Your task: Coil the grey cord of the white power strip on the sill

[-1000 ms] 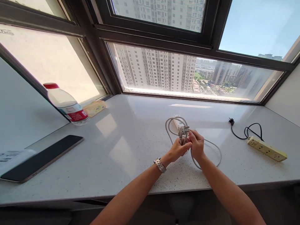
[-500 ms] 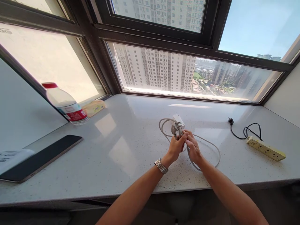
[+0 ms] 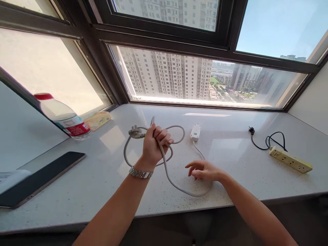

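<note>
My left hand point(image 3: 153, 143), with a metal watch on the wrist, is closed in a fist around a bundle of grey cable point(image 3: 169, 172), lifted above the white counter point(image 3: 107, 177). The cable's plug point(image 3: 135, 132) sticks out to the left of the fist. Loops hang below and to the right of the hand. The cable runs on along the counter to a small white socket block point(image 3: 195, 132). My right hand point(image 3: 203, 170) rests low over the counter beside the cable's long loop, fingers loosely spread, holding nothing.
A yellowish power strip point(image 3: 290, 159) with a black cord point(image 3: 266, 141) lies at the right. At the left stand a red-capped bottle point(image 3: 63, 118), a yellow packet point(image 3: 98, 120) and a dark tablet point(image 3: 41, 177). Large windows run behind the counter.
My left hand has carried the plug and cable loops up and to the left. My right hand let go of the cable and dropped toward the counter. The socket block now shows clearly.
</note>
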A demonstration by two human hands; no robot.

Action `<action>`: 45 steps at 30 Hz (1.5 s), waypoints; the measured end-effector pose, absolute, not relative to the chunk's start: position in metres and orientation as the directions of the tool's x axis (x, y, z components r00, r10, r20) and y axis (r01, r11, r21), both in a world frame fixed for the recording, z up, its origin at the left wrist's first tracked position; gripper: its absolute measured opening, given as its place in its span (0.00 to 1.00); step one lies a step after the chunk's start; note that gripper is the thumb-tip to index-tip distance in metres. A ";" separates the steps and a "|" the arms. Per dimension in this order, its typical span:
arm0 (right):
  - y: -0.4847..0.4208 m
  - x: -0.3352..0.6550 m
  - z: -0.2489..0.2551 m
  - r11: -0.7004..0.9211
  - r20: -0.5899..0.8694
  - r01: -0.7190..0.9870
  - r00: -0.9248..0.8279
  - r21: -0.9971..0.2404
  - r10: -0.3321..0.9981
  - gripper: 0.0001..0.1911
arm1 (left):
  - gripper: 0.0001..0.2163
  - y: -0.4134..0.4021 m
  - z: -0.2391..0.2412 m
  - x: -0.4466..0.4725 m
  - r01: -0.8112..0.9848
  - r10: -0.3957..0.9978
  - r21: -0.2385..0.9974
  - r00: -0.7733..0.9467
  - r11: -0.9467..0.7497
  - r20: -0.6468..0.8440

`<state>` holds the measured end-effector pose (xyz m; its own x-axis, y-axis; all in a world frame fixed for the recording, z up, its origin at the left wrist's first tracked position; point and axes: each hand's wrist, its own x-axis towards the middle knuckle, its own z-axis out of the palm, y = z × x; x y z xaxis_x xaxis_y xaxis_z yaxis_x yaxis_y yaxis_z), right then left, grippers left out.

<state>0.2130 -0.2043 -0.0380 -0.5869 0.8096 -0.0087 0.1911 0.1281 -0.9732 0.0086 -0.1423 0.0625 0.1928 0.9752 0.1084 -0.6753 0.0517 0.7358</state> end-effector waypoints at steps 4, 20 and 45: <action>-0.212 0.213 -0.029 0.267 -0.039 0.324 -0.699 -0.908 0.714 0.20 | 0.29 -0.150 0.078 -0.009 -0.643 0.973 0.765 0.177 -0.002 0.151; -0.184 0.286 -0.014 0.077 -0.062 0.470 -0.274 -0.879 0.960 0.28 | 0.28 -0.145 0.062 -0.052 -0.156 0.655 0.980 0.755 0.122 0.038; -0.159 0.226 -0.007 0.145 0.059 0.144 -0.482 -0.979 0.874 0.27 | 0.28 -0.208 0.034 0.045 -0.060 0.436 0.893 0.886 0.445 -0.157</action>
